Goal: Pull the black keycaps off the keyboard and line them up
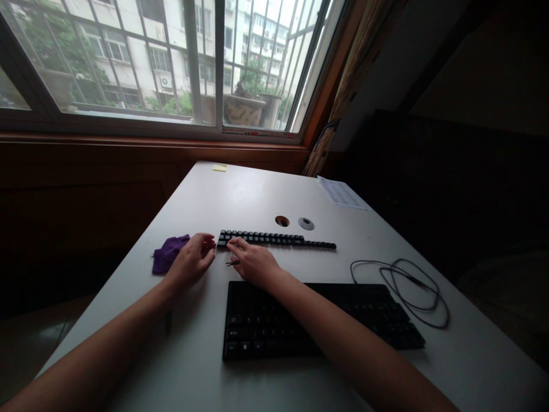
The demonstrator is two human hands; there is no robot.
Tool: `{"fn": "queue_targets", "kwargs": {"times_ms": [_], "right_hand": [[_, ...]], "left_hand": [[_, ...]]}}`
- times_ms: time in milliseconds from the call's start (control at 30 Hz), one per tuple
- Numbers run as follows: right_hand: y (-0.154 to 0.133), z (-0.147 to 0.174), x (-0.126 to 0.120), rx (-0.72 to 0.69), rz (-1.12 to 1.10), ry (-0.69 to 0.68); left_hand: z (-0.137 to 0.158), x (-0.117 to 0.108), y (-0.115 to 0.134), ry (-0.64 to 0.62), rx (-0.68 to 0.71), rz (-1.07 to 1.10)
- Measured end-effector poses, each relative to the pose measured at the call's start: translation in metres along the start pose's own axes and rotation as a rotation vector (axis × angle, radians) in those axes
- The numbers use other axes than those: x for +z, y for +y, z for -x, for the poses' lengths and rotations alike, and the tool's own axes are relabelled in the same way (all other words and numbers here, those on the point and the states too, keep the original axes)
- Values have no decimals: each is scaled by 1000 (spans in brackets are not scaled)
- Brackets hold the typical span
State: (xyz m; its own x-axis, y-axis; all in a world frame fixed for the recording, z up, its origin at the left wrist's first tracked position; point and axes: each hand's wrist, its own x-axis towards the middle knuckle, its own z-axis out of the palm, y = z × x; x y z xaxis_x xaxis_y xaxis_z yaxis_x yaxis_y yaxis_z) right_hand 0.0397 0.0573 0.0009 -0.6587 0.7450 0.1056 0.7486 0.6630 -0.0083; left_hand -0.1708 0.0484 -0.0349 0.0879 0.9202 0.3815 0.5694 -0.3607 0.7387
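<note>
Loose black keycaps [274,238] lie in rows on the white table, behind a black keyboard [364,312]. My right hand [253,262] reaches over the keyboard, its fingertips at the left part of the rows. A thin dark tool with two wire-like prongs [233,263] sticks out from under its fingers; the rest is hidden in the hand. My left hand [195,256] is beside the left end of the rows, fingers curved and apart from the thumb, with nothing visible in it. A crumpled purple cloth [169,254] lies just left of that hand. My right forearm covers part of the keyboard.
A black cable [433,286] loops on the table to the right of the keyboard. Farther back are a round cable hole [282,221] and its grey cover [306,224]. Printed paper [343,193] lies at the right edge, a yellow note [219,167] at the far edge.
</note>
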Motion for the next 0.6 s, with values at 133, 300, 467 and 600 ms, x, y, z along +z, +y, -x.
{"fn": "queue_targets", "kwargs": {"times_ms": [133, 300, 467, 600], "right_hand": [[-1, 1, -1, 8, -15, 7], [2, 3, -6, 138, -19, 48], [6, 5, -8, 184, -46, 69], [5, 5, -8, 157, -56, 34]], "left_hand": [[0, 0, 0, -2, -4, 7], [0, 0, 0, -6, -12, 4], [0, 0, 1, -11, -16, 6], [0, -1, 0, -10, -8, 0]]}}
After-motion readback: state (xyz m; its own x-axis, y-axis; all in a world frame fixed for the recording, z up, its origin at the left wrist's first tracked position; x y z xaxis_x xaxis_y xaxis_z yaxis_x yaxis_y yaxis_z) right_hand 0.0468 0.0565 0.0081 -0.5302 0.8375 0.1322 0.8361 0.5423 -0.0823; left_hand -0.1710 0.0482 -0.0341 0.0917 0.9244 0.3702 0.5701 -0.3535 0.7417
